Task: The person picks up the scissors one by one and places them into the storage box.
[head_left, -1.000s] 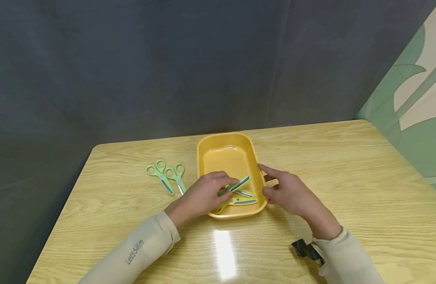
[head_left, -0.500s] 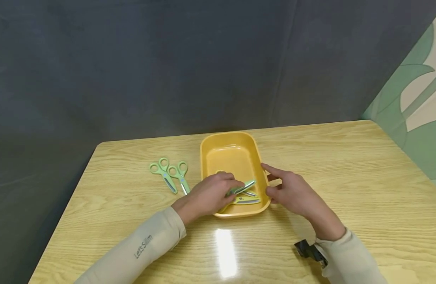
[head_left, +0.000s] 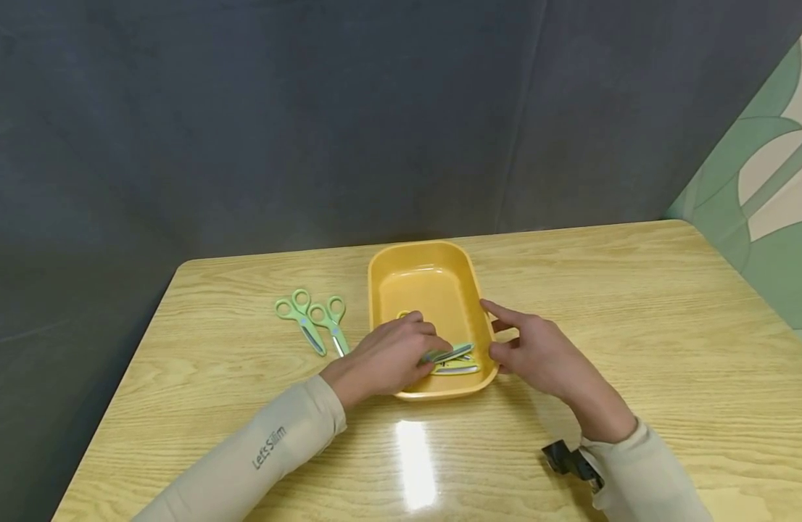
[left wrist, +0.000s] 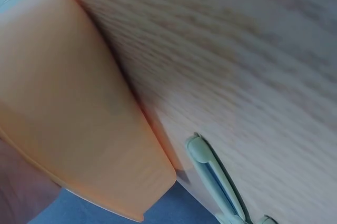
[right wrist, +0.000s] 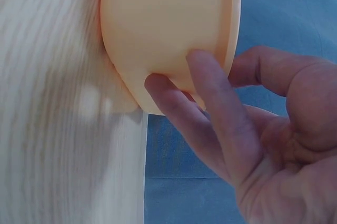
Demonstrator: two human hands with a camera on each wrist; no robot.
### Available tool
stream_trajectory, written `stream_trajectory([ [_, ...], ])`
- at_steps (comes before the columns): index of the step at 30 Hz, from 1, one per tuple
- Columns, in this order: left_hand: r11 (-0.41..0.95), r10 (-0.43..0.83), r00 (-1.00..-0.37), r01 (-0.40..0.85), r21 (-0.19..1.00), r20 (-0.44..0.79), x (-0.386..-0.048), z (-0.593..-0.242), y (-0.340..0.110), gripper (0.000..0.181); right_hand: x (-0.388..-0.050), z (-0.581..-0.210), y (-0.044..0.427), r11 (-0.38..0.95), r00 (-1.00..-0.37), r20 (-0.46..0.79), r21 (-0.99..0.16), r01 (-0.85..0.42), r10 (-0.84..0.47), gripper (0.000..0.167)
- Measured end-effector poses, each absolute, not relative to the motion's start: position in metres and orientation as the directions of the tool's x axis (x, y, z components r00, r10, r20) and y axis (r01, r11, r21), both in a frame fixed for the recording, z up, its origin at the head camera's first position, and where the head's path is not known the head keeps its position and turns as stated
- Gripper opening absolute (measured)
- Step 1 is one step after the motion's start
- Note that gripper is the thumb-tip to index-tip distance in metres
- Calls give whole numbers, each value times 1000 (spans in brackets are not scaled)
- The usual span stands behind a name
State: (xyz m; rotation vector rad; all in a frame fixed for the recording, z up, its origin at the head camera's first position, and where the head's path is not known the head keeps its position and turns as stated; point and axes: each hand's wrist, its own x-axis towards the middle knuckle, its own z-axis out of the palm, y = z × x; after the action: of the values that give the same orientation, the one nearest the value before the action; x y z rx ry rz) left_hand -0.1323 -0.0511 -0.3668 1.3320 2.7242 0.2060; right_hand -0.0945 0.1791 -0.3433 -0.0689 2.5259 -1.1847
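In the head view, my left hand (head_left: 394,355) reaches into a yellow tray (head_left: 375,290) and holds green-handled scissors (head_left: 455,353). They lie low, over yellow scissors (head_left: 456,368) at the tray's near end; their handles are hidden by the hand. My right hand (head_left: 538,355) touches the tray's right side. Its fingers rest against the outer wall (right wrist: 163,18) in the right wrist view, with a fingertip at the rim. Two more green scissors (head_left: 299,319), (head_left: 331,322) lie on the table left of the tray.
The wooden table (head_left: 603,290) ends at a dark cloth backdrop (head_left: 375,123). A patterned green and beige surface (head_left: 766,217) stands at the right. A black strap device (head_left: 571,464) sits at the right sleeve.
My left hand has lowered the green scissors toward the yellow ones in the tray. The right hand stays at the tray's side. The head view has shifted slightly.
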Motion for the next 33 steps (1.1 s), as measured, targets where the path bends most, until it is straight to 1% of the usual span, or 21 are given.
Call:
stream_trajectory([
  [9, 625, 776, -628, 753, 203, -60, -131, -366, -52, 30, -94, -344, 178, 647, -940, -275, -758, 83, -202, 68],
  [19, 613, 780, -623, 742, 271, -60, -133, -366, -52, 27, -94, -344, 179, 657, -942, -270, -750, 76, -199, 68],
  [28, 623, 773, -631, 734, 272, -67, -133, -366, -52, 25, -94, -344, 180, 656, -941, -273, -751, 79, -198, 68],
  [33, 627, 770, -633, 727, 278, -80, -134, -367, -52, 27, -94, -344, 179, 660, -941, -270, -748, 72, -203, 68],
])
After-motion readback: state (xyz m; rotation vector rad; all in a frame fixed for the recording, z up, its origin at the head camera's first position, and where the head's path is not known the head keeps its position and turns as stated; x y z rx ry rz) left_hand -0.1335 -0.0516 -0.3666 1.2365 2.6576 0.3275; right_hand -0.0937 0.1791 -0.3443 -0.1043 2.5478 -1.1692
